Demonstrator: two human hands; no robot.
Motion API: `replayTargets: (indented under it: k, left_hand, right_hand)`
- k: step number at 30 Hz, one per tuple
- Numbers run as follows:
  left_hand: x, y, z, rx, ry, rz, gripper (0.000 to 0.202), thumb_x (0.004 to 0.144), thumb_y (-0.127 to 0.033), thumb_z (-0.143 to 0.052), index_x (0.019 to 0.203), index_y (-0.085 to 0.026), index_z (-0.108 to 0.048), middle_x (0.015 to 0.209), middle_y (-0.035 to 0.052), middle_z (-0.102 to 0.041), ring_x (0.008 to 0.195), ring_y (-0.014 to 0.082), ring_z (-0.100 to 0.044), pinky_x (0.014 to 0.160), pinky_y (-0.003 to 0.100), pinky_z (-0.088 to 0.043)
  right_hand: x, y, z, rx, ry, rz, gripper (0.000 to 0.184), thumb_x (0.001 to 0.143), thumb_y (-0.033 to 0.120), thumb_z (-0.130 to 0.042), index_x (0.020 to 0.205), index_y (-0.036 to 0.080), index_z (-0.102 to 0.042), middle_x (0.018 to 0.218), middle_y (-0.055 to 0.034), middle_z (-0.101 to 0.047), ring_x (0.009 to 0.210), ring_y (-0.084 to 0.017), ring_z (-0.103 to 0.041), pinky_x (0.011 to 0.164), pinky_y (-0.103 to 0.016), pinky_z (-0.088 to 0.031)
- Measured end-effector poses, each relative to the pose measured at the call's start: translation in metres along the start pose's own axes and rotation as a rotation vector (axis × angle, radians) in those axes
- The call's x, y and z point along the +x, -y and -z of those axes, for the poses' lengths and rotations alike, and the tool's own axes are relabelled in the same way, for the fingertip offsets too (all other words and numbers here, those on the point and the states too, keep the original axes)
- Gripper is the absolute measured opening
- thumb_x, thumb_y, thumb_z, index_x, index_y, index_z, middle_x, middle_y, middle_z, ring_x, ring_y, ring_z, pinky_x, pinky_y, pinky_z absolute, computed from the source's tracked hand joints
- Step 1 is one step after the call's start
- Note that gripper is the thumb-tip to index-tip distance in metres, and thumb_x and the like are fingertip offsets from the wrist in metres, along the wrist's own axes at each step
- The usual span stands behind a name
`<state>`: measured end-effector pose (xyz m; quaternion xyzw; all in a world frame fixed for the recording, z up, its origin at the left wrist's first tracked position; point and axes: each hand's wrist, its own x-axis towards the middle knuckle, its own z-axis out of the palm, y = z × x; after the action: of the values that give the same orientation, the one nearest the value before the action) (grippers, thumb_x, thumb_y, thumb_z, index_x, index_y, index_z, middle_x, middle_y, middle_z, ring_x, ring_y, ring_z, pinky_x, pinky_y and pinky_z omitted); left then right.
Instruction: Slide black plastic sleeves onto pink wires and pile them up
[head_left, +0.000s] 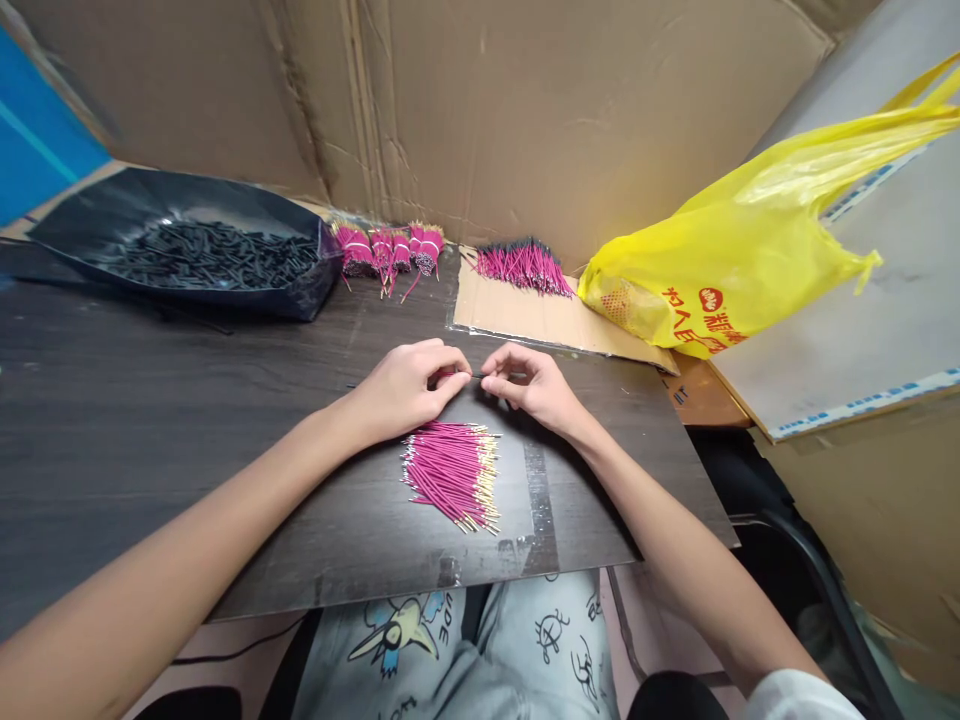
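My left hand (pixel 405 388) is closed in a pinch above the table, with a thin pink wire mostly hidden in its fingers. Facing it, my right hand (pixel 538 388) pinches a small black tube (pixel 478 376) that shows as a dark line between the two sets of fingertips. The fingertips of both hands nearly meet. Just below them lies a loose pile of pink wires (pixel 450 472), bare silvery ends to the left and gold-coloured metal ends to the right.
A dark open bag (pixel 311 298) of short black tubes (pixel 217 252) stands at the back left. Beside it are tied bundles of pink wires (pixel 386 250). Black-tipped pink wires (pixel 525 266) lie on a cardboard piece (pixel 517 316). A yellow plastic bag (pixel 720 240) sits right, before a cardboard wall (pixel 525 110).
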<state>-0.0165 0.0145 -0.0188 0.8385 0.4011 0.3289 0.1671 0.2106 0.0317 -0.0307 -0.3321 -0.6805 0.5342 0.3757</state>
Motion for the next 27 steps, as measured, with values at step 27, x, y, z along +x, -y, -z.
replayTargets:
  k: [27]
  left_hand:
    - [0.0008, -0.0014, -0.0021, 0.0, -0.028, 0.031, 0.02, 0.093, -0.029, -0.058, 0.087, -0.015, -0.071, 0.073, 0.0018, -0.063, 0.067, 0.015, -0.055, 0.067, 0.029, -0.039]
  right_hand:
    - [0.0042, -0.0026, 0.0019, 0.091, -0.001, -0.009, 0.044, 0.075, 0.04, -0.088, 0.1, 0.015, -0.062, 0.076, -0.0002, -0.063, 0.06, -0.009, -0.053, 0.046, -0.02, -0.043]
